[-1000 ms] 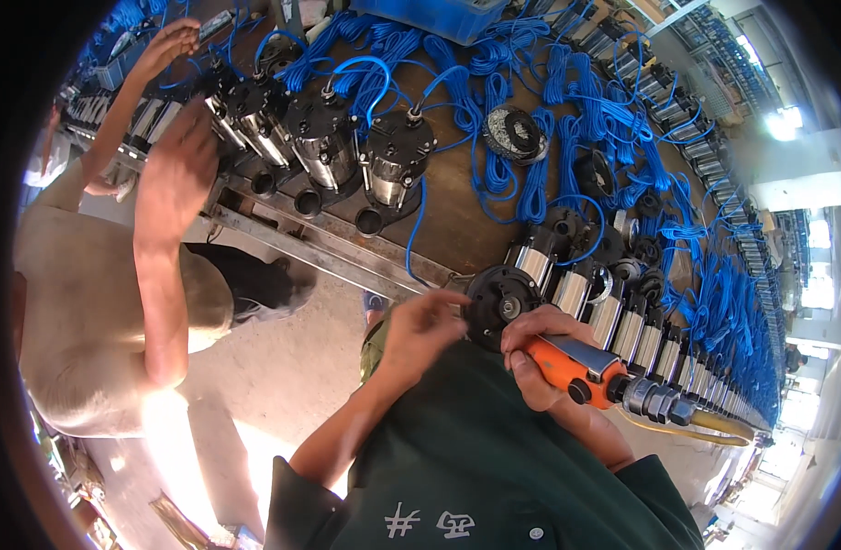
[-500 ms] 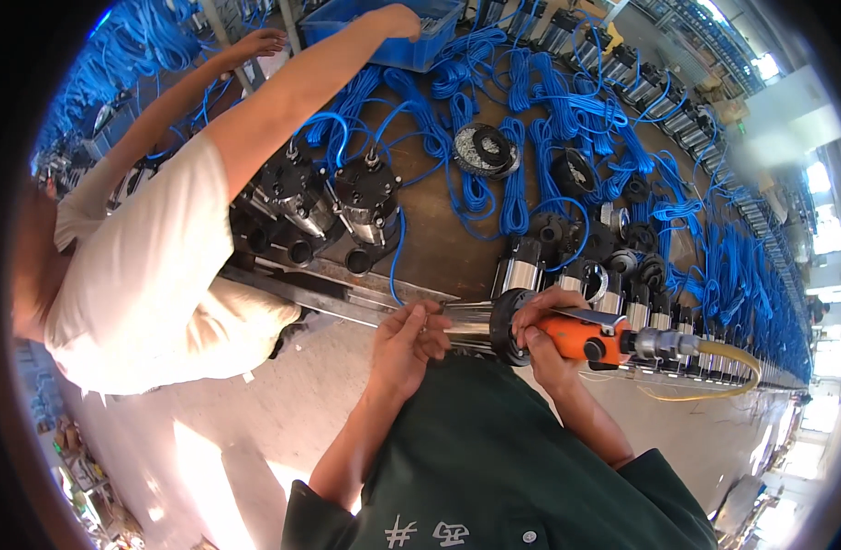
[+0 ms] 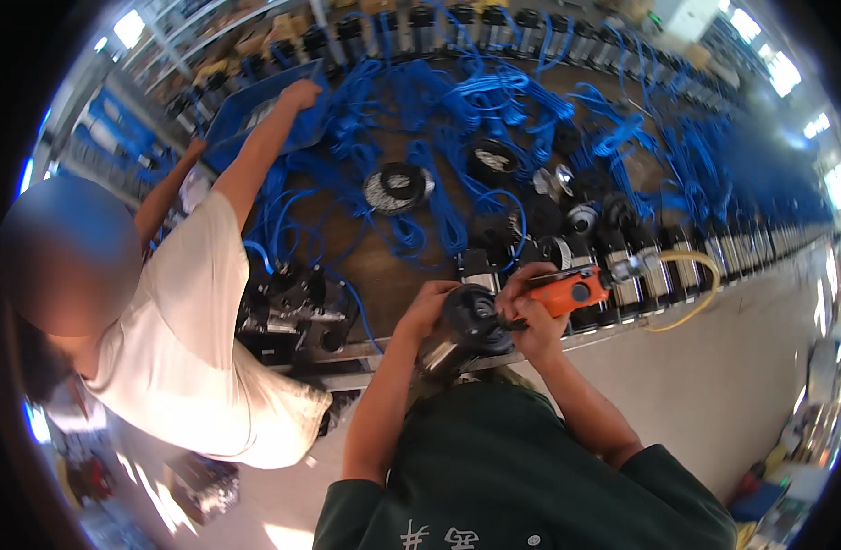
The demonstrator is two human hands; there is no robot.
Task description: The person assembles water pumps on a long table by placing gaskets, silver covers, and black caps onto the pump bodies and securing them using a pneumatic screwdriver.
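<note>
Now my right hand (image 3: 536, 316) wraps the orange air tool (image 3: 572, 291), tip at the black-capped cylinder (image 3: 475, 318) before my chest; my left hand (image 3: 424, 312) grips its rim; cap's on, tooling looks unfinished.

- Head view: a wide fisheye lens worn on the person's head, upright and unmirrored, facing downward and forward.
- Near field: the dark green shirt (image 3: 503, 467) at the lower edge, with the left hand (image 3: 427, 312) and right hand (image 3: 537, 316) close beyond, around the centre.
- Middle field: the workbench (image 3: 388, 266), seen obliquely from above its near side.
- Far field: a row of metal cylinders (image 3: 422, 37) along the top.
- Left margin: a co-worker (image 3: 177, 357), seen from above.
</note>
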